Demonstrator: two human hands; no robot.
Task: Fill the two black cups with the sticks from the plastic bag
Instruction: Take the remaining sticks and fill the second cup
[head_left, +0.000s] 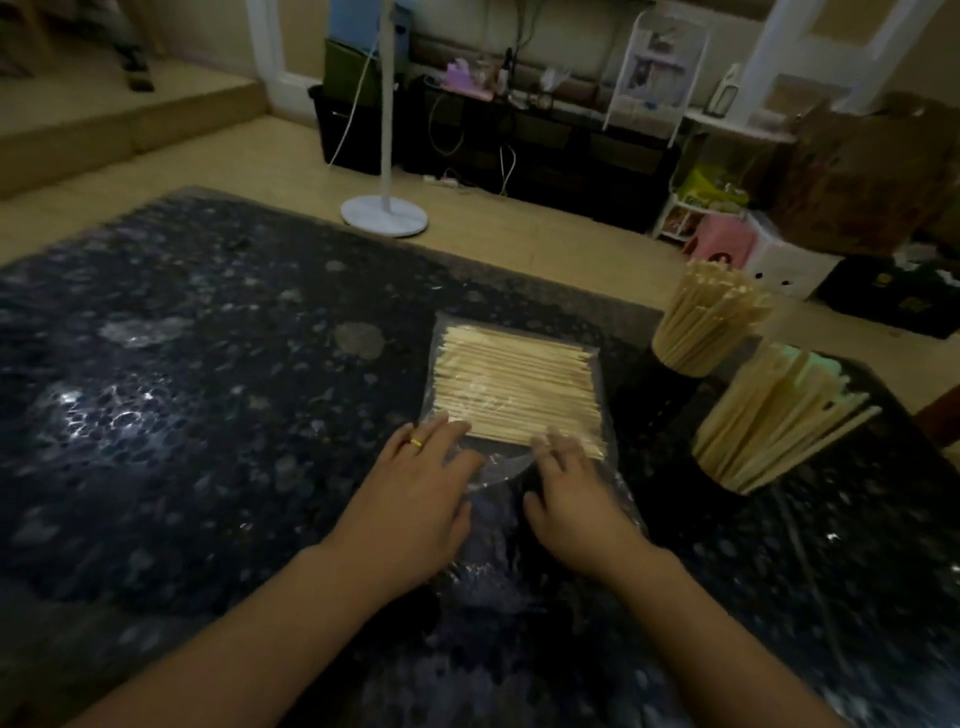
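Observation:
A clear plastic bag (519, 332) lies flat on the dark speckled table (208, 364), holding a flat layer of pale wooden sticks (514, 387). My left hand (415, 493), with a gold ring, rests palm down on the bag's near left edge, fingertips touching the sticks. My right hand (576, 493) lies flat on the bag's near right part. To the right stand two black cups, both packed with upright sticks: the far cup (698, 322) and the near cup (769, 421). The dark cup bodies are hard to make out against the table.
The table's right edge runs close behind the cups. On the floor beyond stand a white fan base (384, 213), a pink stool (722, 241), a white box (789, 265) and a dark low cabinet (545, 150) with cables.

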